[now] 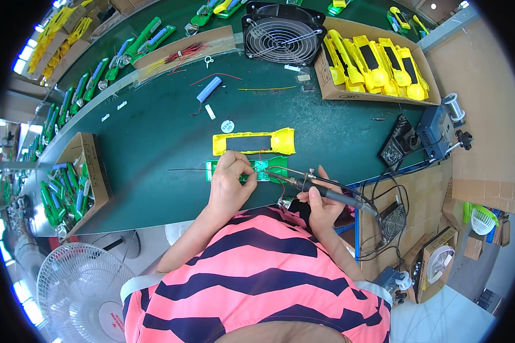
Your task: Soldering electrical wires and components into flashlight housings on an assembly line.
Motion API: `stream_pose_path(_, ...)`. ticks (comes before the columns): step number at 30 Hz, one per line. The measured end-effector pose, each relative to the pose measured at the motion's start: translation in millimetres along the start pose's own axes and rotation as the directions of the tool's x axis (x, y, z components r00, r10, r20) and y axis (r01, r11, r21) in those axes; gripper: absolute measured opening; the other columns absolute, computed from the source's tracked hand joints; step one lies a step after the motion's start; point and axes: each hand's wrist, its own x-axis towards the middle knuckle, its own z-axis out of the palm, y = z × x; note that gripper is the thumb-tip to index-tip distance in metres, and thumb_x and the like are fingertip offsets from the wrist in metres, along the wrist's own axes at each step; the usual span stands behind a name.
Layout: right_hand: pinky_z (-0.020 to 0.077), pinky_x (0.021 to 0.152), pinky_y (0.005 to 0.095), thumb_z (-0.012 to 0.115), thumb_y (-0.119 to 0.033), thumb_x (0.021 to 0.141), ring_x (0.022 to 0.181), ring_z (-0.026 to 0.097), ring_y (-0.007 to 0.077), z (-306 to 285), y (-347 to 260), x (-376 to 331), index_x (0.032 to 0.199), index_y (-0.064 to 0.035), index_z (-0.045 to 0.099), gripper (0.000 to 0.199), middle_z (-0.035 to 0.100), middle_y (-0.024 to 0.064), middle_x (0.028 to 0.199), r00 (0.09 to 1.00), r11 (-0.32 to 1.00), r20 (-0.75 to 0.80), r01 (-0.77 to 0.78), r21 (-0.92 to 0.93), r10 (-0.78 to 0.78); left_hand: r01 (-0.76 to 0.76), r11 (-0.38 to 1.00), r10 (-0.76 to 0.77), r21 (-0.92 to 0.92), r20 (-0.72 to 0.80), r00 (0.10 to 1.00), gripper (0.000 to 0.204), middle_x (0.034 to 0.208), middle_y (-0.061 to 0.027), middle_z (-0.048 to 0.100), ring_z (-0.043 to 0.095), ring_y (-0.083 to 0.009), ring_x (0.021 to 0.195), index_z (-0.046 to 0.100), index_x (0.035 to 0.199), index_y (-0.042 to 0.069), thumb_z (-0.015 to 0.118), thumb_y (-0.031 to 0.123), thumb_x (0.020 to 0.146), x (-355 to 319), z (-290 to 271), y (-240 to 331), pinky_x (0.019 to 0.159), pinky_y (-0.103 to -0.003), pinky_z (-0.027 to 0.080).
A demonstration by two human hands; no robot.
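Note:
A green circuit board in a green holder [277, 170] lies in front of me on the bench, with a thin red wire looping off it. My left hand [232, 178] bends over its left part, thumb and finger pinched together on a thin dark wire [183, 169] that sticks out to the left. In my right hand [321, 208] is a soldering iron [332, 195], its fingers wrapped round the grey handle. The iron's tip and slim feed tube reach to the board near my left fingertips. Just beyond the board lies a yellow housing half [223, 144] with a black strip inside.
Farther off lie a blue cylindrical battery [209, 90], a round white sticker [228, 126] and loose wires. A black fan [283, 37] and a box of yellow housings [337, 92] stand behind. A box of green assemblies [100, 171] is left; a soldering station [434, 132] stands right.

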Motion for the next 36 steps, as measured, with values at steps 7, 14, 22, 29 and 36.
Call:
stream_pose_path(7, 0.0542, 0.06, 0.023, 0.054, 0.004, 0.079, 0.069, 0.063, 0.0182, -3, -1, 0, 0.101, 0.0084, 0.048, 0.024, 0.041, 0.0279, 0.12, 0.999, 0.999, 0.028, 0.037, 0.005, -0.037, -0.018, 1.0, 0.018, 0.012, 0.001, 1.0, 0.014, 0.078, -0.0107, 0.05, 0.053, -0.0261, 0.076, 0.052, 0.063, 0.0, 0.063, -0.006, 0.058, 1, 1, 1, 0.064, -0.033, 0.043)
stream_pose_path(14, 0.0539, 0.059, 0.0227, 0.054, 0.003, 0.079, 0.068, 0.063, 0.0179, -3, -6, -1, 0.101, 0.0086, 0.049, 0.023, 0.044, 0.028, 0.115, 0.996, 0.997, 0.049, 0.074, 0.007, -0.074, -0.041, 0.998, 0.041, 0.052, -0.002, 0.999, 0.015, 0.079, -0.0109, 0.049, 0.051, -0.0265, 0.075, 0.051, 0.064, 0.001, 0.062, -0.007, 0.057, 0, 1, 3, 0.063, -0.034, 0.043)
stream_pose_path(22, 0.0532, 0.057, 0.0218, 0.054, 0.004, 0.079, 0.068, 0.063, 0.0184, -4, -8, -4, 0.101, 0.0092, 0.049, 0.023, 0.037, 0.0304, 0.123, 0.999, 1.0, 0.025, 0.024, 0.014, -0.024, -0.066, 0.995, 0.066, 0.07, -0.002, 0.998, 0.016, 0.079, -0.0118, 0.048, 0.051, -0.0274, 0.076, 0.05, 0.065, 0.001, 0.061, -0.007, 0.057, -1, 2, 5, 0.064, -0.035, 0.042)
stream_pose_path(29, 0.0532, 0.057, 0.0216, 0.054, 0.004, 0.079, 0.069, 0.063, 0.0178, -9, -13, -6, 0.101, 0.0097, 0.049, 0.023, 0.042, 0.0294, 0.119, 0.998, 0.999, 0.039, 0.041, 0.031, -0.043, -0.024, 0.999, 0.024, 0.036, 0.0, 1.0, 0.019, 0.08, -0.0114, 0.049, 0.051, -0.0273, 0.075, 0.052, 0.073, 0.002, 0.061, -0.007, 0.059, -1, 4, 11, 0.063, -0.035, 0.042)
stream_pose_path(36, 0.0533, 0.056, 0.022, 0.054, 0.003, 0.079, 0.068, 0.064, 0.018, -9, -26, -4, 0.102, 0.0098, 0.049, 0.024, 0.047, 0.0281, 0.113, 0.997, 0.997, 0.006, 0.077, 0.02, -0.077, -0.1, 0.941, 0.119, 0.322, -0.041, 0.992, 0.022, 0.058, -0.0084, 0.048, 0.048, -0.0231, 0.048, 0.051, 0.057, 0.004, 0.07, 0.007, 0.068, -17, -43, 5, 0.043, -0.033, 0.038)
